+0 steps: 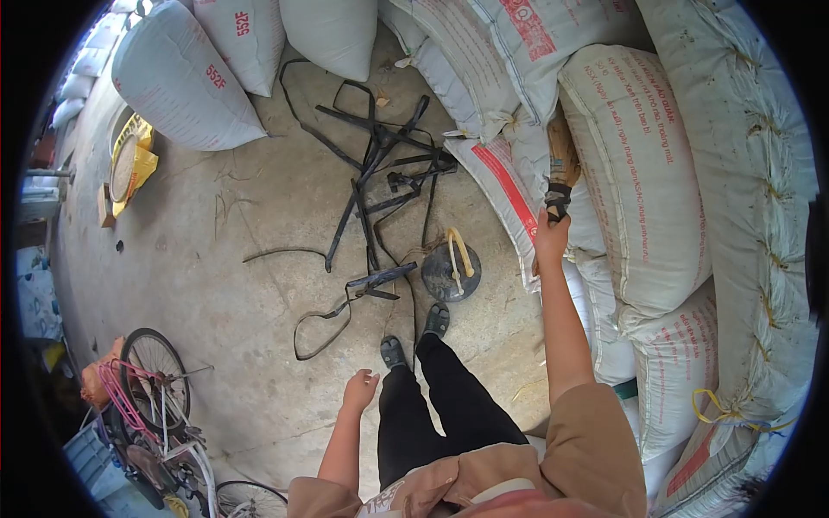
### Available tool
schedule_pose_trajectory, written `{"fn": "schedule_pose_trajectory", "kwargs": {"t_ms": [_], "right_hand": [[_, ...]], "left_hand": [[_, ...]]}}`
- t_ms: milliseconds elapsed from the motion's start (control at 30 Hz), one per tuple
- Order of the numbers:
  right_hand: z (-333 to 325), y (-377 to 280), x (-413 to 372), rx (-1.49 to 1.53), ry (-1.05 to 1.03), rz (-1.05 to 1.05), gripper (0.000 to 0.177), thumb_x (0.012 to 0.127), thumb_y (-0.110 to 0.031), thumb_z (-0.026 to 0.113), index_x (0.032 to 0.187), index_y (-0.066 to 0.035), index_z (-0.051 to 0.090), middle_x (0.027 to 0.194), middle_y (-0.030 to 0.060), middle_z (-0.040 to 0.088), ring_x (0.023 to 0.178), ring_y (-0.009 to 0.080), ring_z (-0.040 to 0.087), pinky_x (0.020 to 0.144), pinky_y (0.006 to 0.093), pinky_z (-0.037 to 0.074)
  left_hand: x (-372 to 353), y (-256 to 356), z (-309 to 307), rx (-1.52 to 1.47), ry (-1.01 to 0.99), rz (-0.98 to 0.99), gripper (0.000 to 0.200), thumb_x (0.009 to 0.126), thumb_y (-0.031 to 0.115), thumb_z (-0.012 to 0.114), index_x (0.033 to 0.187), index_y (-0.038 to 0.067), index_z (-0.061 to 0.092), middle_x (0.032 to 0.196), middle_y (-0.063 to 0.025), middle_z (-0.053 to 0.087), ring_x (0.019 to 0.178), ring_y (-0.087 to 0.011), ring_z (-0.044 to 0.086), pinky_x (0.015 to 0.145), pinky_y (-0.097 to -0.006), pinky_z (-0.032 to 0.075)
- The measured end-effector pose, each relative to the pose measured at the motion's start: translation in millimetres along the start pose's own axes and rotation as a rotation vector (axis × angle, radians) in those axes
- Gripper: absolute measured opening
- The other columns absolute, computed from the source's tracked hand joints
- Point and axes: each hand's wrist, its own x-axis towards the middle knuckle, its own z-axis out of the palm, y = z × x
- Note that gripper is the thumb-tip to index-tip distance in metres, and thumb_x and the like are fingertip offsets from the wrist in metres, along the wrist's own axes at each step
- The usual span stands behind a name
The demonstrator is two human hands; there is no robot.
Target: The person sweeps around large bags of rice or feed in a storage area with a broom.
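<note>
Right hand [550, 240] raised, fingers clamped round the black-wrapped end of brown wooden tool [562, 162], up in the gap between stacked white woven sacks [648, 173]. Left hand [360, 388] low beside black trouser leg, fingers spread, holding nothing. Tangled black straps [380, 164] on grey concrete floor [259, 224] below.

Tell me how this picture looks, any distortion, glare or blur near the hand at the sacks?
Head view: strong fisheye, black corners ring the frame and the white woven sacks bow outward; soft even daylight on the grey concrete floor, no harsh glare; the right hand gripping a brown, black-wrapped tool looks sharp.
</note>
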Motion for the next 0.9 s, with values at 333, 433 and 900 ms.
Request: {"fn": "schedule_pose_trajectory", "kwargs": {"t_ms": [333, 433, 900], "right_hand": [[44, -18, -14, -0.036, -0.202, -0.233, 0.056, 0.078, -0.033, 0.06, 0.11, 0.009, 0.041, 0.096, 0.026, 0.056, 0.089, 0.0393, 0.057, 0.076, 0.0412, 0.044], [48, -37, 13, 0.155, -0.143, -0.126, 0.057, 0.078, -0.033, 0.06, 0.112, 0.008, 0.04, 0.101, 0.0268, 0.055, 0.096, 0.0387, 0.054, 0.081, 0.0401, 0.042], [14, -101, 52, -0.142, -0.801, 0.118, 0.043, 0.079, -0.033, 0.061, 0.093, 0.006, 0.05, 0.066, 0.0144, 0.058, 0.048, 0.0218, 0.056, 0.044, 0.032, 0.045]], "left_hand": [[4, 15, 6, -0.109, 0.029, -0.038, 0.04, 0.08, 0.031, 0.059, 0.103, -0.001, 0.056, 0.09, -0.0186, 0.063, 0.083, -0.0285, 0.062, 0.074, -0.035, 0.048], [2, 30, -10, -0.122, -0.001, -0.037, 0.042, 0.08, 0.033, 0.06, 0.104, -0.001, 0.056, 0.09, -0.018, 0.063, 0.084, -0.0274, 0.062, 0.075, -0.0345, 0.048], [35, 55, -65, -0.198, -0.03, 0.031, 0.041, 0.082, 0.029, 0.059, 0.107, -0.004, 0.054, 0.098, -0.02, 0.061, 0.091, -0.0282, 0.061, 0.079, -0.0342, 0.048]]}}
